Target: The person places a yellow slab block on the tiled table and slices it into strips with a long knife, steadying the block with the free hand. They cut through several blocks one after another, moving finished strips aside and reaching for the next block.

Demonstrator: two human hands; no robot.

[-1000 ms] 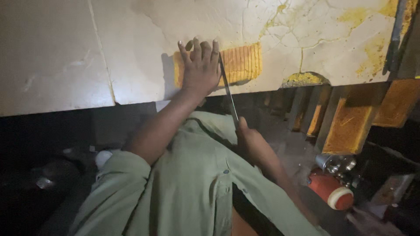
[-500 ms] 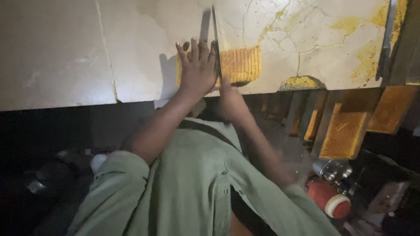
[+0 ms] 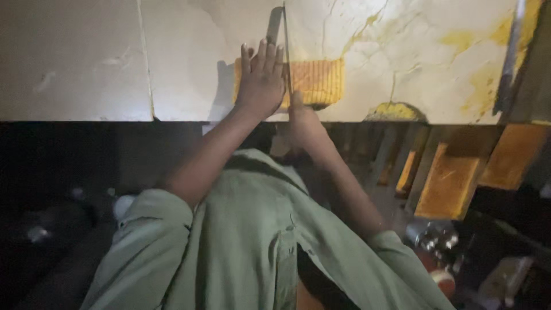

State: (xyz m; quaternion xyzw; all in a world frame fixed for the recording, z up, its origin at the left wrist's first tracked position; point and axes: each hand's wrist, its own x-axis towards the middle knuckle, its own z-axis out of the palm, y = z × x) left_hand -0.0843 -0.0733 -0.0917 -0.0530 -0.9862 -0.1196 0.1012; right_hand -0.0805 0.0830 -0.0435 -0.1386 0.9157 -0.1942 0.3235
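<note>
- the left hand (image 3: 261,80) lies flat, fingers spread and open, on the yellow ribbed block (image 3: 313,83); it presses the block down and holds nothing.
- the right hand (image 3: 303,123) is closed around the handle of a long thin blade (image 3: 285,51). one second ago the blade leaned to the right beside the block, and now it stands almost straight along the left hand, its tip reaching far over the slab.
- the right hand has also come up from below to the front edge of the slab, just beside the left wrist. i judge the blade is now set at the block, to cut or scrape it.
- the block is near the front edge of the pale stone slab (image 3: 74,69), about the middle of its width. the slab has cracks, a seam on the left and yellow stains toward the right corner.
- under the slab the room is dark; orange panels (image 3: 447,183) lean at the right, and a red and silver thing, not clear, lies on the floor.
</note>
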